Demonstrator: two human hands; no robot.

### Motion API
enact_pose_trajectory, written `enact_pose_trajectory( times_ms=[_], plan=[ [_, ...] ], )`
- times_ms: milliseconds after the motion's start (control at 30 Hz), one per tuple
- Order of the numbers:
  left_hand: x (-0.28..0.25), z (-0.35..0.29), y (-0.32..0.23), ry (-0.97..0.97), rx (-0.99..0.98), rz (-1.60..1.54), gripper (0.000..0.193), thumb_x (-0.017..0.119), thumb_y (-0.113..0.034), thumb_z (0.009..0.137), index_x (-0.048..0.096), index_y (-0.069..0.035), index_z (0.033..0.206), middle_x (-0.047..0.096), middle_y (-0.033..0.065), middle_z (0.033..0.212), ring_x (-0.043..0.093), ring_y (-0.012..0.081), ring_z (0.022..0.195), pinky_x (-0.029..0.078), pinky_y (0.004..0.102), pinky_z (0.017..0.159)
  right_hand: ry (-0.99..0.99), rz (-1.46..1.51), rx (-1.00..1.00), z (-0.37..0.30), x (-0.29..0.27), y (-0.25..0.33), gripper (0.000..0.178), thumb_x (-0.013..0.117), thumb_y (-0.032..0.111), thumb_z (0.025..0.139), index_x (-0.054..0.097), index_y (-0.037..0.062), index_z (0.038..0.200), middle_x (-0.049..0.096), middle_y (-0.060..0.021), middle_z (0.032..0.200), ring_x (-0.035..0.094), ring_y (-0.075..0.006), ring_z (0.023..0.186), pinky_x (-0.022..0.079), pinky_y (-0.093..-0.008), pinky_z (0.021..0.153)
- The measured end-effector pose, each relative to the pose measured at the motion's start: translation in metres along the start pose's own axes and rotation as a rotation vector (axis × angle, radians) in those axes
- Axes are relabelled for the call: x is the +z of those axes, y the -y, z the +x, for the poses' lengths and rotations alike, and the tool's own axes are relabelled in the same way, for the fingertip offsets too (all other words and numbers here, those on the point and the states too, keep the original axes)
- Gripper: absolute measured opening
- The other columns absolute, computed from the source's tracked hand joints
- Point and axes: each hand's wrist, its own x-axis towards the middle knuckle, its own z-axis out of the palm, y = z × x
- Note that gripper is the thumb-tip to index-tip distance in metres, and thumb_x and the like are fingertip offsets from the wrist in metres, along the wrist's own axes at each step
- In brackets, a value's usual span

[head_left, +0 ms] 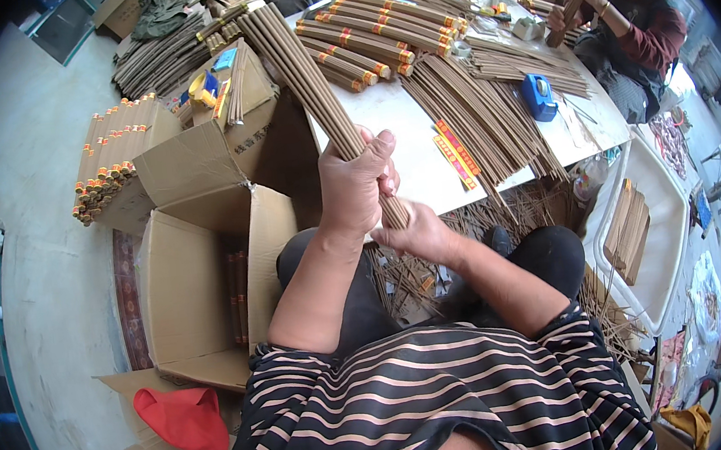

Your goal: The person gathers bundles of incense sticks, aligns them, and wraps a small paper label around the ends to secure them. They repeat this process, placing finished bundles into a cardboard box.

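Note:
A bundle of long brown incense sticks [301, 77] slants up and to the left in front of me, above the white table [446, 205]. My left hand [349, 182] is wrapped round its lower part. Just below, my right hand [419, 235] closes round the bottom end and hides the stick tips. Loose incense sticks [481, 116] lie spread on the table to the right, with red and yellow paper labels [457, 155] on them. Farther back, several finished bundles [376, 34] with red and yellow bands are piled.
An open cardboard box [200, 286] stands at my left, banded bundles inside. More wrapped bundles [116, 154] are stacked beyond it. A blue tape dispenser [539, 98] sits on the table. At right is a white tub [672, 219] holding sticks. A co-worker [634, 29] sits at far right.

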Motion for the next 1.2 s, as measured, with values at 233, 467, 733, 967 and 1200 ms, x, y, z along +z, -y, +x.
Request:
enact_pose_trajectory(
  times_ms=[233, 467, 733, 967, 1200],
  plan=[
    [0.007, -0.017, -0.043, 0.116, -0.088, 0.103, 0.022, 0.065, -0.007, 0.081, 0.045, -0.010, 0.073, 0.044, -0.0005, 0.050, 0.042, 0.0082, 0.037, 0.034, 0.0222, 0.035, -0.161, -0.025, -0.214, -0.042, -0.040, -0.029, 0.020, 0.061, 0.008, 0.082, 0.058, 0.0029, 0.101, 0.061, -0.0035, 0.091, 0.056, -0.0106, 0.084, 0.046, -0.0258, 0.076],
    [0.025, -0.055, -0.004, 0.386, -0.564, 0.496, 0.016, 0.066, -0.011, 0.080, 0.052, -0.005, 0.077, 0.047, -0.0018, 0.055, 0.044, 0.0061, 0.039, 0.035, 0.0199, 0.036, -0.071, 0.537, -0.638, -0.052, -0.027, 0.071, 0.042, 0.066, 0.030, 0.079, 0.048, 0.0007, 0.103, 0.057, -0.0128, 0.089, 0.059, -0.0222, 0.082, 0.049, -0.0344, 0.077],
    [0.019, -0.065, 0.020, 0.260, -0.183, 1.093, 0.020, 0.065, -0.014, 0.078, 0.054, 0.001, 0.087, 0.059, 0.0128, 0.064, 0.059, 0.0242, 0.056, 0.047, 0.0316, 0.053, -0.479, 0.781, -0.719, -0.047, -0.014, 0.069, 0.025, 0.061, 0.016, 0.084, 0.041, 0.0094, 0.070, 0.040, -0.0012, 0.052, 0.041, -0.0113, 0.040, 0.037, -0.0268, 0.037],
    [0.017, -0.075, 0.036, 0.202, -0.154, 1.022, 0.024, 0.064, -0.016, 0.079, 0.053, 0.002, 0.091, 0.058, 0.0115, 0.065, 0.057, 0.0230, 0.057, 0.045, 0.0325, 0.055, -0.405, 0.703, -0.653, -0.052, -0.013, 0.066, 0.022, 0.057, 0.020, 0.086, 0.042, 0.0110, 0.074, 0.039, 0.0014, 0.057, 0.040, -0.0094, 0.046, 0.037, -0.0261, 0.044],
    [0.018, -0.068, 0.017, 0.459, -0.691, 0.603, 0.027, 0.069, -0.011, 0.076, 0.054, 0.000, 0.095, 0.056, 0.0013, 0.069, 0.051, 0.0091, 0.051, 0.043, 0.0223, 0.048, -0.181, 0.891, -0.621, -0.064, -0.021, 0.047, 0.022, 0.059, 0.019, 0.084, 0.041, 0.0108, 0.076, 0.039, 0.0002, 0.053, 0.038, -0.0099, 0.041, 0.035, -0.0255, 0.039]
  ],
)
